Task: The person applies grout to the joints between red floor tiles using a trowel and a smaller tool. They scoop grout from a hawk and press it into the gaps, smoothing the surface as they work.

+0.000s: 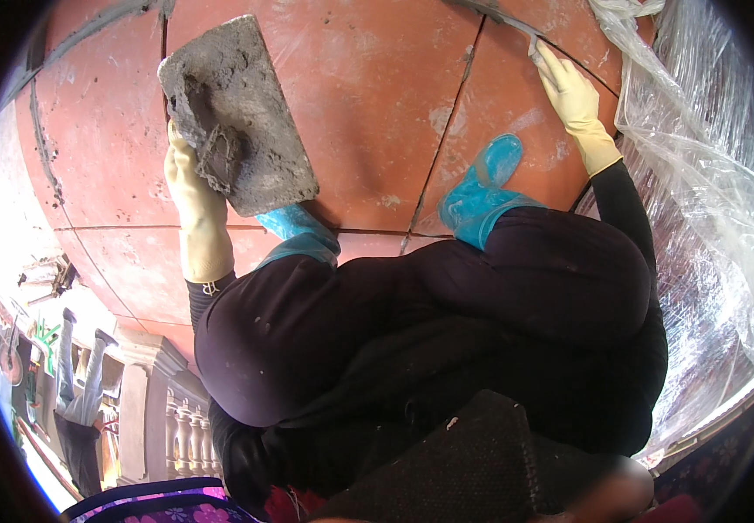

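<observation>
My left hand (196, 205), in a pale yellow rubber glove, grips the left edge of a rectangular mortar board (283, 131). Grey wet mortar (224, 155) is heaped on the board, with more smeared across its surface. To the far right my right hand (571, 96), gloved the same way, is closed on a narrow pointing tool (534, 47). Only a short pale part of the tool shows beyond the fingers. Its end meets a joint (506, 15) between red tiles (368, 96), where grey mortar lies in the gap. The tool's handle is hidden in the glove.
I squat on the tiles with my feet in blue covers (490, 187). Clear plastic sheeting (682, 157) drapes along the right. Other joints show as dark gaps; some at the far left hold grey mortar (41, 139). A balustrade (187, 436) and another person (81, 427) are at lower left.
</observation>
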A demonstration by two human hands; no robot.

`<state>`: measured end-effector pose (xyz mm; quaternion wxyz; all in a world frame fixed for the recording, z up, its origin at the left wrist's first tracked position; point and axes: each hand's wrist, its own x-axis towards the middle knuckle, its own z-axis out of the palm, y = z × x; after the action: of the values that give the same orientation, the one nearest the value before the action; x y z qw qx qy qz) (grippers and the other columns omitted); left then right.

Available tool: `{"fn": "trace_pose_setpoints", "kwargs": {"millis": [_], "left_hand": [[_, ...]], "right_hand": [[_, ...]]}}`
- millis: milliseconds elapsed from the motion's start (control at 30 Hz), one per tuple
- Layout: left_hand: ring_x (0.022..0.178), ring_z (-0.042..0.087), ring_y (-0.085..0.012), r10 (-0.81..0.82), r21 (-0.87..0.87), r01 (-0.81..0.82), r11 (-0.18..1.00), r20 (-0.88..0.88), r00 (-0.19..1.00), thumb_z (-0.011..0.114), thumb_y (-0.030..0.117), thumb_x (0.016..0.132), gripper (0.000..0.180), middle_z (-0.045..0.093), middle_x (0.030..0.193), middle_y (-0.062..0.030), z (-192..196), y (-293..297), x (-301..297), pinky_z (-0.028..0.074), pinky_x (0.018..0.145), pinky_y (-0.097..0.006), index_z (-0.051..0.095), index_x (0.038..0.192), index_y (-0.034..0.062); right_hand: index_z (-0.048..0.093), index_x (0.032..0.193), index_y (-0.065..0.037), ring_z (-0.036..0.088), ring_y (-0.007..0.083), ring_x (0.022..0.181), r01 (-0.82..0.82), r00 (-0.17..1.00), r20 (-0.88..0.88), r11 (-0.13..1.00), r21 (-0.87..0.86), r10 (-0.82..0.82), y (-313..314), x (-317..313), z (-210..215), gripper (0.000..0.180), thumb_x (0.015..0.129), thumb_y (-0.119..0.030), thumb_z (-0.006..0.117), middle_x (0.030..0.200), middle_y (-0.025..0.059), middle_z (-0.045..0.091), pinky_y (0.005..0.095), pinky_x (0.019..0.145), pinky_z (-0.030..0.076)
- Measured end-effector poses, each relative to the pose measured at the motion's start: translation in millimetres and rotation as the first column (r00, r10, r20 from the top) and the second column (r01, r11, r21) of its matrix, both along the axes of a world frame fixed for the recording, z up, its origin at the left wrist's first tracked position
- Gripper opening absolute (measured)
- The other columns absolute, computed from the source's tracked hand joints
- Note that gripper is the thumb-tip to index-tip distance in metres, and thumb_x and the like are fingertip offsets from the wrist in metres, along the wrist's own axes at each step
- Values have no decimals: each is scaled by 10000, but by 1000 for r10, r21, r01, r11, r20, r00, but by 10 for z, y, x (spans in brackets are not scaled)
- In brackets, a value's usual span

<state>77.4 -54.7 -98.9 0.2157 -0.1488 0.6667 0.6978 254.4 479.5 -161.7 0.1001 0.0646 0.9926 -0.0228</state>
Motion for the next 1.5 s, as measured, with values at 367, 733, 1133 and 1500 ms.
{"fn": "trace_pose_setpoints", "kwargs": {"millis": [367,733,1133,1500], "left_hand": [[1214,563,-360,14,-30,-13,999,37,999,583,635,903,854,496,1399,-202,19,1,17,501,986,-509,386,1498,53],[1181,580,-344,-25,-45,26,999,40,999,574,667,896,878,506,1383,-193,6,-70,21,510,966,-488,395,1486,42],[1163,591,-316,-21,-62,21,998,-7,1000,546,647,928,848,536,1351,-180,21,-39,17,513,953,-465,391,1490,30],[1128,616,-282,31,-3,-31,1000,18,999,579,568,952,715,601,1281,-155,25,-71,25,520,951,-437,509,1388,6]], "right_hand": [[511,1425,-350,682,297,806,-26,992,-124,990,-137,9,25,-140,186,544,915,-269,682,914,38,641,419,683,551],[513,1421,-355,685,314,770,-45,998,-49,999,-6,44,20,-200,116,534,917,-301,681,905,37,644,445,671,554],[501,1437,-358,692,305,805,-25,987,-160,997,-79,11,-33,-170,8,545,924,-302,675,953,31,662,442,683,551],[507,1434,-364,692,304,840,-5,993,-117,999,-54,-2,-13,-143,-42,532,929,-319,666,990,32,670,436,704,555]]}}
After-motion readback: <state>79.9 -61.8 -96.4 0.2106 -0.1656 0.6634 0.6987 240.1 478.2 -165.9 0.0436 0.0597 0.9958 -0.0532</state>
